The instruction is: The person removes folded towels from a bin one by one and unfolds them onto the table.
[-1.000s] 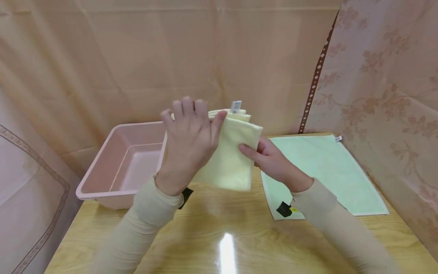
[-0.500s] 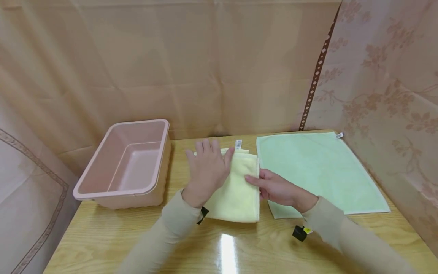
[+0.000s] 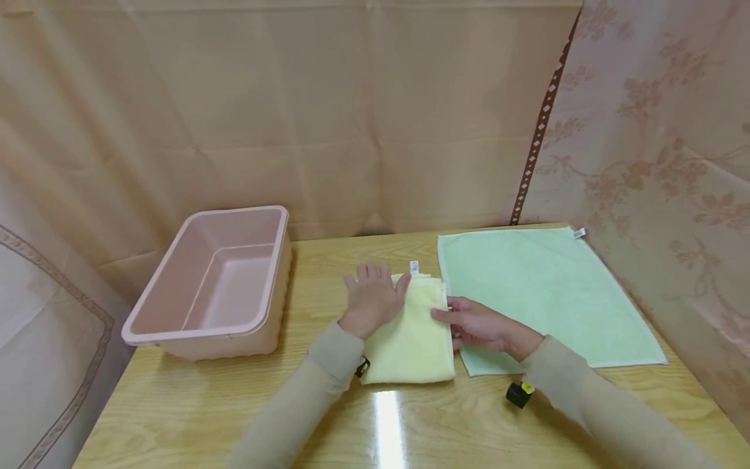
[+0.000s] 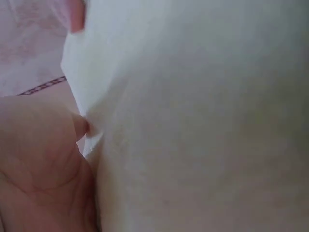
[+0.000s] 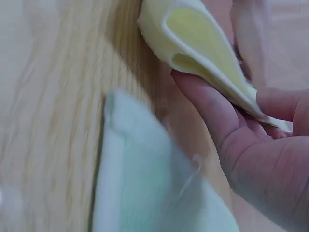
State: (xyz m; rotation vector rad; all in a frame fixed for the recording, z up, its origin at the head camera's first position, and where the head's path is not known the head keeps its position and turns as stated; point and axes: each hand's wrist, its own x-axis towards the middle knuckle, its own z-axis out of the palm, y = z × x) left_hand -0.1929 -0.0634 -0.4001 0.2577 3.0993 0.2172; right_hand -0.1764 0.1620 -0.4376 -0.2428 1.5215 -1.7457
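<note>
Head view has the folded yellow cloth (image 3: pixel 410 348) just below and right of the frame's centre, over the wooden table (image 3: pixel 176 410). The left hand (image 3: pixel 375 301), fingers straight and spread, lies along its upper left part; the right hand (image 3: pixel 477 324) pinches its right edge, thumb on top. A pink tub (image 3: pixel 219 347) stands at left of the frame; a pale green cloth (image 3: pixel 545 293) lies flat at right.

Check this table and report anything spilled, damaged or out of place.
Nothing looks spilled or damaged. The one untidy spot is the yellow cloth: its folded layers do not quite line up at the far edge, where its tag sticks out. The bright streak on the table looks like glare, not liquid.
</note>
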